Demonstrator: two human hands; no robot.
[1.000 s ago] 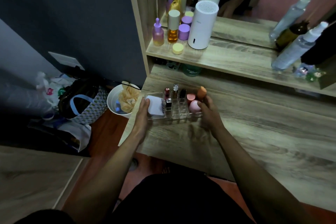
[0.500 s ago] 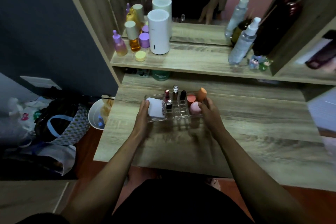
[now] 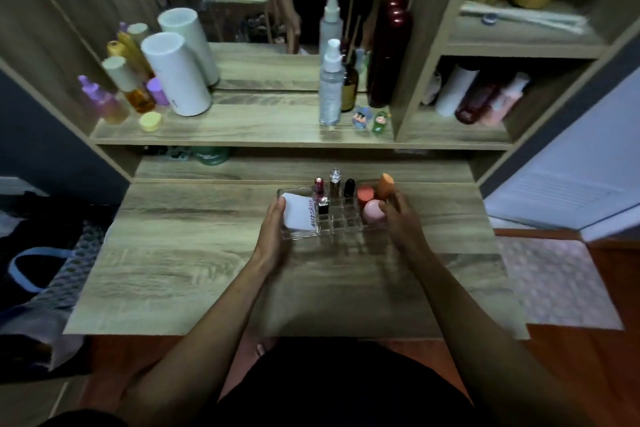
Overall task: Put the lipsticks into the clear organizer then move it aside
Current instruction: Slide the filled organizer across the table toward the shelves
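A clear organizer point(image 3: 341, 224) sits on the wooden desk, held at both ends. My left hand point(image 3: 273, 230) grips its left side and my right hand point(image 3: 401, 222) grips its right side. Several lipsticks stand upright in its middle slots: a pink-capped one point(image 3: 319, 185), a clear-capped one point(image 3: 335, 180), a black one point(image 3: 349, 186) and a short black one point(image 3: 323, 206). A white packet point(image 3: 298, 215) fills the left compartment. Pink and orange sponges point(image 3: 375, 199) fill the right one.
The desk top point(image 3: 194, 253) stretches to the left and right of the organizer. A raised shelf point(image 3: 249, 126) behind carries a white cylinder point(image 3: 176, 78), small bottles and spray bottles point(image 3: 330, 87). Bags lie on the floor at left point(image 3: 45, 274).
Both hands stay on the organizer's ends and it has slid to the right along the desk, away from the left edge. The camera has swung right with it.
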